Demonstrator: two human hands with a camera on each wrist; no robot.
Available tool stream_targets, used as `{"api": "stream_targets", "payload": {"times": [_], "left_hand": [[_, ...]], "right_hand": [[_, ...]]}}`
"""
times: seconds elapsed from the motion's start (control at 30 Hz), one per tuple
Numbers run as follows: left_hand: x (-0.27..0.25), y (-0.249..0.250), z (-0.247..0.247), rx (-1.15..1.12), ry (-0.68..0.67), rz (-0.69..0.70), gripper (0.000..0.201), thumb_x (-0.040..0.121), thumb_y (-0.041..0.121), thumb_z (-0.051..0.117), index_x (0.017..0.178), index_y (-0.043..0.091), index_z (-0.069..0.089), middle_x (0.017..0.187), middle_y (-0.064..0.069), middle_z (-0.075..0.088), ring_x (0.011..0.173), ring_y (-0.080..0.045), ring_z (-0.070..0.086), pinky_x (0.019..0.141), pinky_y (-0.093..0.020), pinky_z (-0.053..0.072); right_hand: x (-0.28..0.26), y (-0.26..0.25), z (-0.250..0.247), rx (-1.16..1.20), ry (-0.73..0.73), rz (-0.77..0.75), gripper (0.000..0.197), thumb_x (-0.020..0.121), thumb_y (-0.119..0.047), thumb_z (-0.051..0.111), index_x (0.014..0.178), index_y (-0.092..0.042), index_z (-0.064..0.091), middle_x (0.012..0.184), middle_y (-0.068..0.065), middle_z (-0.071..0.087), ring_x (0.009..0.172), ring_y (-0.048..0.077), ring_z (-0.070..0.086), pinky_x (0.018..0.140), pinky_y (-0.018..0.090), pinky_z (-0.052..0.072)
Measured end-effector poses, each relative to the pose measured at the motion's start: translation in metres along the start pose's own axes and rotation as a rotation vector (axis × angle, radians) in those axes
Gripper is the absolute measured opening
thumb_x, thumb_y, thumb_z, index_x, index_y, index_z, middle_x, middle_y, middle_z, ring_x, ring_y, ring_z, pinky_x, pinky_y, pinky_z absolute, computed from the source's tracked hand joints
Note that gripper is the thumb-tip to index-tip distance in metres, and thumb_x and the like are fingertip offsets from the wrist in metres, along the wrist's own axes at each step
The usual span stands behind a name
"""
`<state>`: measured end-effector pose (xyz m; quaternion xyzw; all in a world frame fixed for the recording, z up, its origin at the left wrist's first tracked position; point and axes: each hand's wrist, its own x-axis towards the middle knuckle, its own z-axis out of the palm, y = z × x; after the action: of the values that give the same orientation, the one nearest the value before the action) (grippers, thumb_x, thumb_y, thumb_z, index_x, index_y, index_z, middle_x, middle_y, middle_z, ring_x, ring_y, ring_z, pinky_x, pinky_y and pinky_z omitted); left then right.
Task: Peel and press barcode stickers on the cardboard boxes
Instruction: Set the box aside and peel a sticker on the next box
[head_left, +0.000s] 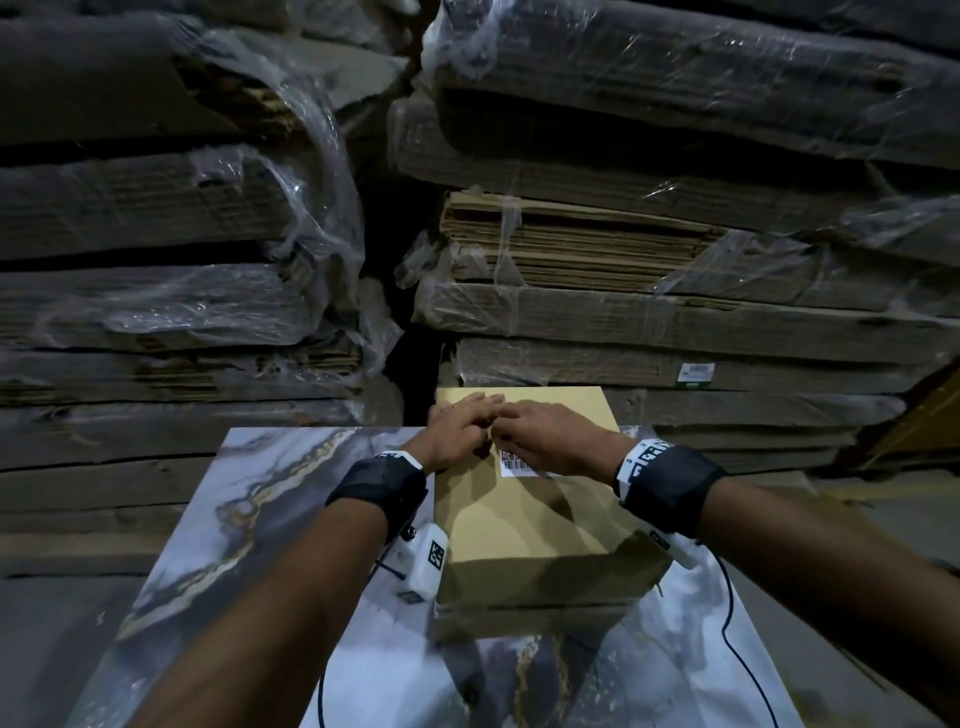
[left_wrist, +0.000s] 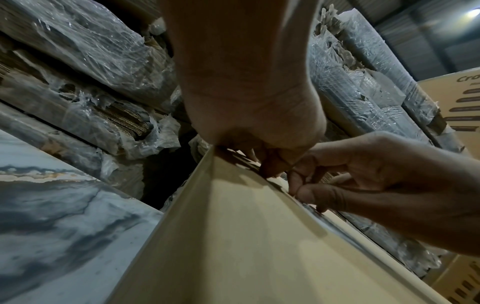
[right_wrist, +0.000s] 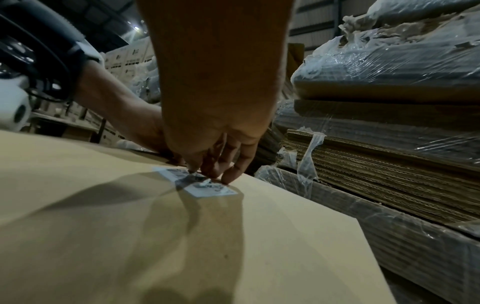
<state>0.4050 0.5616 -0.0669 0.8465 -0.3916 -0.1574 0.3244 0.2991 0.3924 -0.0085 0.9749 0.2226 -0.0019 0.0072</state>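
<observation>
Both hands on cardboard box (head_left: 524, 525), right hand (head_left: 550, 439) fingertips touching barcode sticker (head_left: 519, 464)

Marble-patterned tabletop (head_left: 270, 519), shrink-wrapped stacks of flattened cardboard (head_left: 649, 249) behind, printed cartons (left_wrist: 459, 98) nearby

Both forearms reach forward, each wrist wrapped in a black band. The left hand (head_left: 457, 428) lies palm down with fingers stretched forward and flat. The right hand (head_left: 550, 439) angles in beside it, its fingertips (right_wrist: 228, 179) bent downward and pressing, the two hands touching at the fingers.
</observation>
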Motion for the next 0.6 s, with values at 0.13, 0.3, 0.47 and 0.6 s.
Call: {"api": "stream_targets", "payload": {"times": [0.13, 0.3, 0.47, 0.6], "left_hand": [[0.000, -0.001, 0.001, 0.031, -0.014, 0.005, 0.082, 0.071, 0.027, 0.039, 0.152, 0.022, 0.044, 0.162, 0.001, 0.034, 0.153, -0.018, 0.021, 0.122, -0.052, 0.014], [0.001, -0.001, 0.000, 0.064, -0.019, -0.006, 0.082, 0.072, 0.029, 0.037, 0.154, 0.023, 0.041, 0.163, 0.003, 0.032, 0.154, -0.017, 0.019, 0.122, -0.053, 0.014], [0.002, -0.005, 0.002, 0.040, -0.026, -0.007, 0.084, 0.071, 0.028, 0.039, 0.155, 0.024, 0.041, 0.163, 0.006, 0.031, 0.154, -0.014, 0.016, 0.122, -0.053, 0.012], [0.000, 0.001, 0.001, 0.067, -0.015, -0.038, 0.080, 0.074, 0.032, 0.038, 0.154, 0.027, 0.041, 0.163, 0.005, 0.033, 0.154, -0.010, 0.016, 0.116, -0.033, 0.005]], "right_hand": [[-0.004, 0.000, 0.002, 0.016, -0.018, -0.044, 0.027, 0.107, -0.028, 0.039, 0.115, -0.008, 0.057, 0.127, 0.015, 0.056, 0.100, 0.032, 0.053, 0.076, 0.041, 0.044], [-0.007, 0.005, -0.001, 0.111, 0.014, -0.044, 0.020, 0.106, -0.015, 0.048, 0.117, -0.002, 0.057, 0.117, 0.018, 0.059, 0.094, 0.030, 0.052, 0.081, 0.035, 0.039], [-0.011, 0.003, 0.002, 0.223, 0.038, 0.025, 0.026, 0.106, -0.015, 0.049, 0.129, -0.002, 0.055, 0.111, 0.013, 0.058, 0.087, 0.012, 0.035, 0.079, 0.030, 0.034], [-0.018, -0.001, 0.000, 0.265, 0.074, 0.069, 0.053, 0.101, -0.014, 0.058, 0.150, -0.019, 0.038, 0.116, -0.001, 0.049, 0.090, 0.012, 0.042, 0.074, 0.021, 0.037]]}}
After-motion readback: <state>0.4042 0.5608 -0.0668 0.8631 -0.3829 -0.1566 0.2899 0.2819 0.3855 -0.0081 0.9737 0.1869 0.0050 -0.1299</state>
